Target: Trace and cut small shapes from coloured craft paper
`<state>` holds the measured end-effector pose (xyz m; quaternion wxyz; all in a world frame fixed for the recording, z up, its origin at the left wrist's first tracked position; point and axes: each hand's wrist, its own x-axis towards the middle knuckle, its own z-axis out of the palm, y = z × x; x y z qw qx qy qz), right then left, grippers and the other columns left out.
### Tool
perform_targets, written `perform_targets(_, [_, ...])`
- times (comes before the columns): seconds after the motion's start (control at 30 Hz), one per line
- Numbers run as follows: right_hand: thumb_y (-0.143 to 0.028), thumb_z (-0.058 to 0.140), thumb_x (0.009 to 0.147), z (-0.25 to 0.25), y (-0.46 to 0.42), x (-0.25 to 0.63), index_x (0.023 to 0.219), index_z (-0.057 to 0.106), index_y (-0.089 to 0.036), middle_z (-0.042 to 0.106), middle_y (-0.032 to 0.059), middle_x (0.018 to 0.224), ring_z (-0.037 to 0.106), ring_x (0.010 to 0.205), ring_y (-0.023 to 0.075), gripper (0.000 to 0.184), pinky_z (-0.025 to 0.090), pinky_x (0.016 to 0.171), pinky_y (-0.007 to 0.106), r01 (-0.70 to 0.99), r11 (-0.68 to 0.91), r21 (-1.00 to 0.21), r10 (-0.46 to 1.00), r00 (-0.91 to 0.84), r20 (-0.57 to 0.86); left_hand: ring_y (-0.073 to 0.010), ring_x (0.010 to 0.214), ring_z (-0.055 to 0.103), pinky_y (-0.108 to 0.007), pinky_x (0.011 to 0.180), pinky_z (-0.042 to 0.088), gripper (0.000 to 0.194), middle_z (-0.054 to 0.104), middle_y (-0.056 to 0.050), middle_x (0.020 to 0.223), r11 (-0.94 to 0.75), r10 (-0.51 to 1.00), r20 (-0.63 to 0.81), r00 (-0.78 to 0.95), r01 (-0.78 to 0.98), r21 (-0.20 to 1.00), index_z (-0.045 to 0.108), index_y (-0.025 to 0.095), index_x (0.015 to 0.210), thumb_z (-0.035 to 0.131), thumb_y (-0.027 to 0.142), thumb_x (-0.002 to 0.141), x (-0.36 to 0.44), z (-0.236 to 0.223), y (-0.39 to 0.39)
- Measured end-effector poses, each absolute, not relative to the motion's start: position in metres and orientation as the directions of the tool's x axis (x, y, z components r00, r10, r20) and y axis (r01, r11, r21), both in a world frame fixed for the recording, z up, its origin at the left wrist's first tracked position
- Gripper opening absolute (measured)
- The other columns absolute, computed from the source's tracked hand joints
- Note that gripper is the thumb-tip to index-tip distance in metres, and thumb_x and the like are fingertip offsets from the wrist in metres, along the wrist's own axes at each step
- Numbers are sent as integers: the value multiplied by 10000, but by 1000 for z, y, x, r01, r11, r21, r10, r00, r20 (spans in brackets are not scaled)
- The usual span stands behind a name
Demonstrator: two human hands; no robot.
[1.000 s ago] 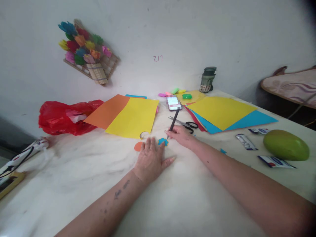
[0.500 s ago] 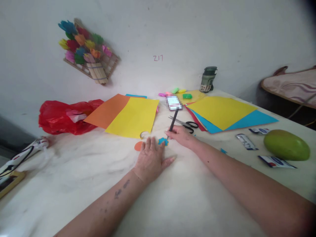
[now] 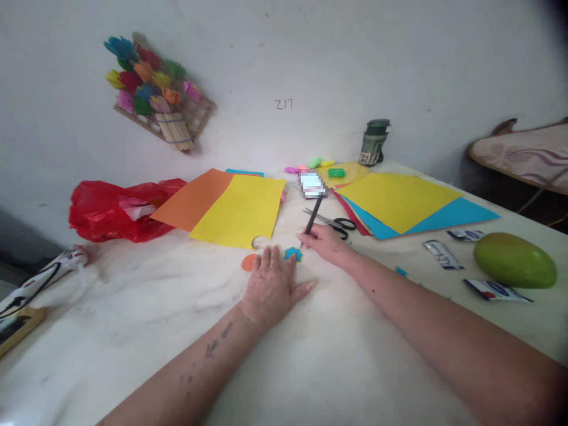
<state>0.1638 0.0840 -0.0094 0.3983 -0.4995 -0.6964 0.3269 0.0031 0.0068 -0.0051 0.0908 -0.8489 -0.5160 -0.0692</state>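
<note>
My left hand [image 3: 270, 287] lies flat on the tabletop, fingers stretched out. Its index fingertip presses on a small blue wavy-edged paper cutout [image 3: 292, 253], with bits of yellow showing at the edge. Under its other fingertips an orange paper round [image 3: 249, 262] is partly hidden. A dark pencil [image 3: 313, 215] is pinched in my right hand [image 3: 326, 243], its tip down at the right edge of the blue cutout. Just behind that hand lie scissors [image 3: 342, 225] with black handles. Beyond my left fingers rests a yellow sheet [image 3: 242, 210] with a round notch cut from its near edge.
An orange sheet [image 3: 195, 198] and a red plastic bag [image 3: 110, 207] lie at left. Behind stands a blurred phone [image 3: 312, 184]. Coloured sheets [image 3: 399, 198], a green bottle [image 3: 374, 142], small packets [image 3: 442, 255] and a green mango-like fruit [image 3: 515, 260] occupy the right. A power strip [image 3: 39, 281] sits far left.
The pencil and my right hand have shifted very slightly at the cutout's edge. My left hand has stayed in place.
</note>
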Motion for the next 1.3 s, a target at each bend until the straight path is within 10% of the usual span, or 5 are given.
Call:
perform_targets(0.43, [-420, 546, 690, -5, 78, 163, 732, 552, -151, 600, 12, 600, 587, 605, 133, 272, 471, 625, 271, 193, 215, -957, 950, -267, 160, -351, 1156, 314, -523, 867, 296, 644, 393, -171, 1222, -458, 854, 216, 473, 881, -117, 404, 188, 1225, 246, 617, 773, 2, -2, 6])
perform_targets(1.3, [-462, 555, 666, -13, 83, 172, 731, 611, -138, 601, 21, 697, 528, 651, 129, 335, 404, 599, 238, 404, 339, -850, 900, -401, 169, -355, 1167, 305, -504, 878, 297, 689, 372, -186, 1244, -450, 864, 191, 466, 885, -123, 378, 168, 1244, 213, 636, 766, 2, -4, 7])
